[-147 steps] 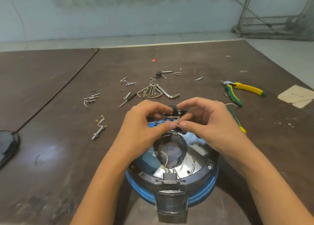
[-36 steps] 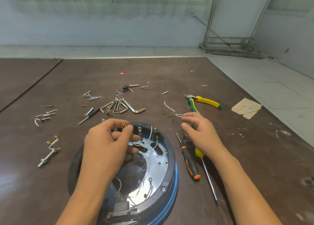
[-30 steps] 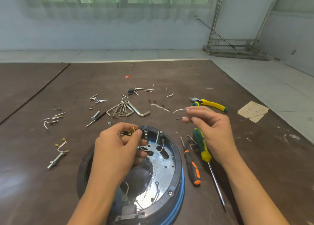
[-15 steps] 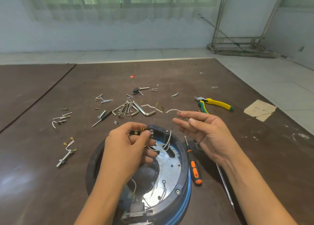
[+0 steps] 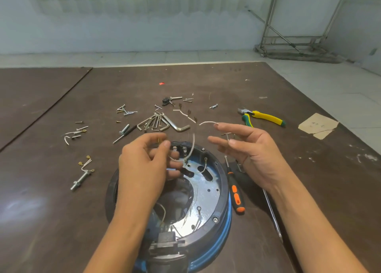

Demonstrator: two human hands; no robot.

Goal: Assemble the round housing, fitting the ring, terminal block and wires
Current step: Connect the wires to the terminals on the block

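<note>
Far left on the tabletop (image 5: 51,200) lies a bolt (image 5: 80,179) with short lugged leads, and beyond it loose screws (image 5: 125,111) and a fan of hex keys (image 5: 158,123). They are spread out within reach, probably so that each part can be picked out singly.

The left hand (image 5: 142,165) hovers over the far side of the round housing (image 5: 208,192), which lies open side up on the near middle of the tabletop. Its fingers are curled, and thumb and forefinger pinch a brass-tipped wire end (image 5: 159,140), blurred, just beside the terminal block (image 5: 179,149) on the far rim. My guess is that it is held there to be lined up with a terminal.

The housing has a dark outer ring over a blue band and a shiny metal plate inside, pierced with slots and small holes. A few thin leads lie across the plate. A white wire (image 5: 192,144) rises from the plate near the block.

The right hand (image 5: 247,155) is raised beside the housing. Its fingers are mostly straight and loosely spread, and its thumb is tucked in to pin a short wire (image 5: 207,122) that juts past the forefinger, likely the next lead to fit. I cannot tell whether this wire joins the white one.

Under that wrist lies an orange-and-black screwdriver (image 5: 236,192). Farther right are yellow-handled pliers (image 5: 263,117) and a paper scrap (image 5: 317,125).
</note>
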